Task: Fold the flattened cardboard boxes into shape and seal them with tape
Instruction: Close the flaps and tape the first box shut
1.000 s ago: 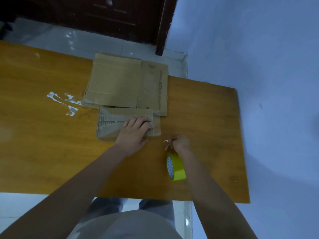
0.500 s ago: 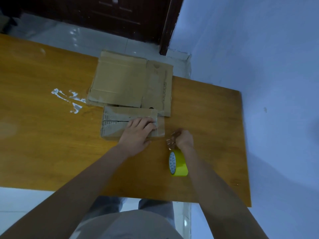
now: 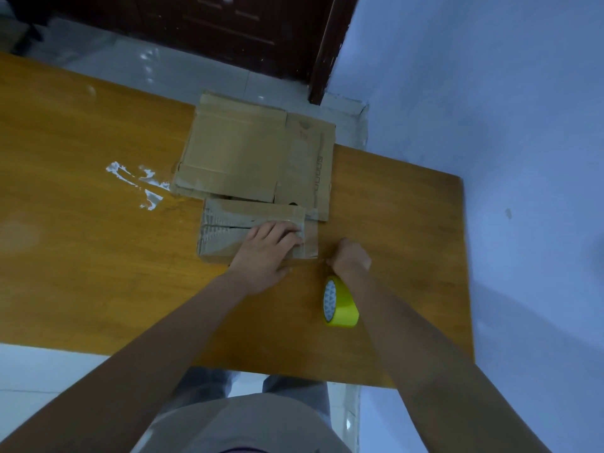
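A small folded cardboard box point(image 3: 228, 233) lies on the wooden table point(image 3: 81, 256), its top shiny with clear tape. My left hand point(image 3: 264, 253) rests flat on the box's right part, fingers straight, pressing the tape down. My right hand point(image 3: 349, 255) is curled just right of the box's near corner and pinches a strip of clear tape stretched toward the box. A yellow tape roll point(image 3: 340, 302) stands on edge under my right wrist. A stack of flattened cardboard boxes point(image 3: 248, 152) lies behind the small box.
Crumpled clear tape scraps point(image 3: 143, 184) stick to the table left of the cardboard. The table's right edge runs close to a blue wall point(image 3: 506, 158). A dark wooden door point(image 3: 228, 27) stands beyond the far edge.
My right hand has moved up and toward the box's corner, drawing the tape strip taut. My left hand stays pressed on the box. The tape roll has not moved.
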A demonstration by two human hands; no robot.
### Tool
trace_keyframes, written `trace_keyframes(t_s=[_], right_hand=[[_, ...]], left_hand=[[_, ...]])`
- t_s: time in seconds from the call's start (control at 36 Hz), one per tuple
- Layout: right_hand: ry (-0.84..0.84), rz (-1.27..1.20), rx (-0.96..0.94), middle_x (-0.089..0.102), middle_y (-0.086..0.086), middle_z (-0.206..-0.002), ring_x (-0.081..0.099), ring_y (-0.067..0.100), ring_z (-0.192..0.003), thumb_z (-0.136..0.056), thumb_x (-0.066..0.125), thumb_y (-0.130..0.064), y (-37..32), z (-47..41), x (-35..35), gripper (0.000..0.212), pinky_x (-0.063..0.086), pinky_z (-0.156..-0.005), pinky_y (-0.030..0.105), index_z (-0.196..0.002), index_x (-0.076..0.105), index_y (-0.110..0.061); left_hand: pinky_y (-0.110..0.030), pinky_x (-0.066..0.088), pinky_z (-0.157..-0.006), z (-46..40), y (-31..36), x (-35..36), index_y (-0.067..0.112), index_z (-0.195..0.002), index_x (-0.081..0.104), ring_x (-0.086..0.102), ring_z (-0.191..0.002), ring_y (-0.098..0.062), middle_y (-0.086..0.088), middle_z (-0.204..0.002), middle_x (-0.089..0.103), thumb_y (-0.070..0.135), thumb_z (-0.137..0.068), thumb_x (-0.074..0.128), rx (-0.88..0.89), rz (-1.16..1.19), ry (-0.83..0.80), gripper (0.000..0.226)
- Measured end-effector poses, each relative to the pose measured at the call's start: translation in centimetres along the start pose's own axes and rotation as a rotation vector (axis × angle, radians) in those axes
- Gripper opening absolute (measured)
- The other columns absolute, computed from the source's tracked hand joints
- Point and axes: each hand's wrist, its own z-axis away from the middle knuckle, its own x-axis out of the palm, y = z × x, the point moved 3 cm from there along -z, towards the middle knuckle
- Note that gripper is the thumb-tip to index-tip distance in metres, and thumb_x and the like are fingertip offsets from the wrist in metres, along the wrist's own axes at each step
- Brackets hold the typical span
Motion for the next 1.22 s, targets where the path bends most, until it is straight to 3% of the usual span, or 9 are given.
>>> trace_keyframes(t_s=[0.08,0.19,0.39,0.5,0.58,0.72,0.92,1.06,1.22], right_hand=[[0.014,0.039,-0.019,0.060,0.008,-0.117,0.060,0.028,-0.108,-0.088,0.061,-0.032,0.1,0.2,-0.2,0.035,0.047,-0.075,0.032,-0.117,0.054,-0.013],[0.107,-0.123,-0.058,0.054,0.011,-0.123,0.058,0.032,-0.106,-0.092,0.049,-0.015,0.1,0.9,-1.4,0.026,0.050,-0.081,0.038,-0.116,0.057,-0.008],[0.395,-0.685,-0.380,0.065,0.006,-0.100,0.057,0.013,-0.082,-0.089,0.051,-0.003,-1.6,5.8,-4.2,0.021,0.036,-0.065,0.015,-0.103,0.066,-0.009],[0.316,-0.582,-0.504,0.063,0.002,-0.100,0.056,0.013,-0.087,-0.088,0.052,-0.006,-3.4,7.4,-3.6,0.024,0.037,-0.069,0.017,-0.107,0.065,-0.012],[0.268,-0.527,-0.529,0.062,0.003,-0.112,0.059,0.016,-0.099,-0.090,0.051,-0.008,-4.1,7.2,-2.8,0.028,0.043,-0.079,0.019,-0.116,0.061,-0.011],[0.213,-0.576,-0.482,0.061,0.004,-0.118,0.058,0.021,-0.107,-0.092,0.048,-0.011,-4.8,6.2,-2.3,0.031,0.048,-0.091,0.042,-0.120,0.059,-0.014],[0.180,-0.564,-0.491,0.060,0.006,-0.122,0.056,0.025,-0.109,-0.093,0.044,-0.010,-5.3,5.3,-2.2,0.034,0.047,-0.091,0.044,-0.122,0.060,-0.017],[0.099,-0.316,-0.515,0.055,0.007,-0.131,0.049,0.031,-0.119,-0.093,0.037,-0.012,-5.2,3.9,-3.0,0.040,0.042,-0.095,0.043,-0.127,0.056,-0.023],[0.264,-0.193,-0.426,0.054,0.004,-0.116,0.049,0.026,-0.114,-0.089,0.054,-0.030,-3.9,1.8,-5.9,0.027,0.036,-0.089,0.040,-0.112,0.059,-0.017]], left_hand=[[-0.044,0.033,-0.102,0.1,-0.2,0.0,0.019,-0.119,0.054,0.042,-0.123,-0.027,-0.003,-0.130,0.049,0.029,-0.070,0.078,-0.005,0.027,-0.002,0.056],[-0.039,0.029,-0.102,-0.2,-0.3,-0.4,0.019,-0.121,0.055,0.038,-0.125,-0.023,0.000,-0.131,0.047,0.034,-0.081,0.068,-0.013,0.097,-0.008,0.045],[-0.032,0.035,-0.099,-1.6,-1.3,-1.5,0.009,-0.123,0.055,0.044,-0.119,-0.023,-0.006,-0.127,0.053,0.021,-0.090,0.058,-0.024,0.233,0.003,0.035],[-0.038,0.040,-0.096,-2.0,-2.0,-1.2,0.000,-0.117,0.060,0.050,-0.112,-0.032,-0.016,-0.118,0.058,0.011,-0.084,0.066,-0.008,0.233,0.036,0.036],[-0.041,0.046,-0.089,-1.7,-2.2,-0.9,0.000,-0.108,0.065,0.046,-0.103,-0.022,-0.015,-0.107,0.060,0.022,-0.083,0.058,-0.003,0.263,0.070,0.034],[-0.038,0.043,-0.091,-2.0,-2.2,-1.1,0.000,-0.107,0.065,0.047,-0.105,-0.023,-0.014,-0.110,0.060,0.029,-0.082,0.052,0.012,0.275,0.070,0.040],[-0.032,0.039,-0.088,-2.1,-2.4,-1.0,-0.001,-0.103,0.067,0.043,-0.100,-0.017,-0.014,-0.105,0.061,0.034,-0.081,0.045,0.044,0.287,0.085,0.047],[-0.033,0.039,-0.090,-2.0,-2.4,-0.9,-0.001,-0.104,0.067,0.043,-0.103,-0.017,-0.014,-0.107,0.061,0.032,-0.083,0.044,0.048,0.289,0.099,0.046],[-0.034,0.040,-0.093,-1.8,-2.4,-0.7,0.001,-0.109,0.066,0.043,-0.107,-0.017,-0.012,-0.112,0.059,0.035,-0.084,0.042,0.040,0.307,0.072,0.048]])
